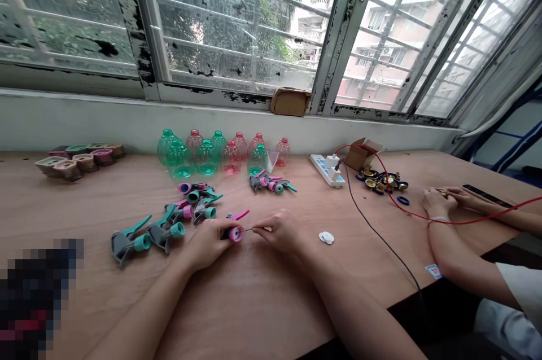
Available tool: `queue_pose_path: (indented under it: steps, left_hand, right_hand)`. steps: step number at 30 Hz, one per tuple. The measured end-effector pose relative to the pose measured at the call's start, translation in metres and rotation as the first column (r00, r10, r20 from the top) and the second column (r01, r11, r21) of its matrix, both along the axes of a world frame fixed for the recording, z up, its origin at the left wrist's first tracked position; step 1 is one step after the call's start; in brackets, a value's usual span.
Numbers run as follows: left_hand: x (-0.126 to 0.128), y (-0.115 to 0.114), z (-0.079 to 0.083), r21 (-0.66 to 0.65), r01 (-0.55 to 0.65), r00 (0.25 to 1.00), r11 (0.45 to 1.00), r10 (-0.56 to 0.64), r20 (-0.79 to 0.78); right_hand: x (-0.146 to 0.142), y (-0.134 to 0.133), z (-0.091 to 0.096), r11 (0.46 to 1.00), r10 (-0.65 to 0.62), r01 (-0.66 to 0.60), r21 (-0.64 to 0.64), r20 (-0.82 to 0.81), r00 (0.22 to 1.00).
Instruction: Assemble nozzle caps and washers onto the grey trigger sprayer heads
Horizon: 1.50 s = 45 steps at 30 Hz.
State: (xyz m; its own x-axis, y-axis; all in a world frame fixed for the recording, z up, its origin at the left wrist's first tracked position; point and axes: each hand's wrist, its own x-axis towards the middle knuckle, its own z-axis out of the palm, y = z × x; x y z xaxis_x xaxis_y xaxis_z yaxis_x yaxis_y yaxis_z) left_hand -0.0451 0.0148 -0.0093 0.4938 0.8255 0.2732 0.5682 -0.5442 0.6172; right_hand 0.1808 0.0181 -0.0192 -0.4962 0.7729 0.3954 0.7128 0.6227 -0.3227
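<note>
- Left hand closed firmly around a grey plastic spray head; its ribbed pink collar faces right.
- Right hand pinches a thin metal pin between fingertips, tip at the collar.
- Risk: small contact on smooth plastic; pin could slip, pricking left fingers or scoring the collar.
- Teal-collared spray heads lie loose on the wooden bench; rounded, translucent plastic bottles stand beyond.
- Red cable runs near a co-worker's hands; a tug could drag it.
</note>
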Motion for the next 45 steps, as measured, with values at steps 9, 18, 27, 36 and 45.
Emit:
queue_pose_path:
  steps: [9,18,27,36,45]
  left_hand:
    - [0.004,0.001,-0.006,0.104,-0.217,0.976,0.971,0.217,0.012]
    - [0.002,-0.001,-0.003,0.178,-0.081,0.986,0.981,0.105,-0.126]
    - [-0.001,0.001,0.002,0.100,-0.064,0.997,0.993,0.068,-0.041]
    - [-0.004,0.002,0.001,0.023,-0.037,0.999,0.999,0.037,0.022]
    - [-0.009,0.004,-0.001,-0.102,0.039,0.996,0.994,-0.031,0.078]
  right_hand:
    - [-0.017,-0.013,0.006,0.969,-0.189,0.172,0.177,0.087,0.978]
    - [-0.014,-0.013,0.006,0.991,-0.129,0.125,0.041,0.122,0.984]
    - [-0.008,-0.002,-0.005,1.000,0.012,-0.012,0.002,-0.072,0.997]
    - [-0.010,0.000,-0.012,0.999,0.017,-0.013,0.041,-0.082,0.997]
    - [-0.009,0.000,-0.016,0.992,0.120,-0.109,0.066,-0.190,0.974]
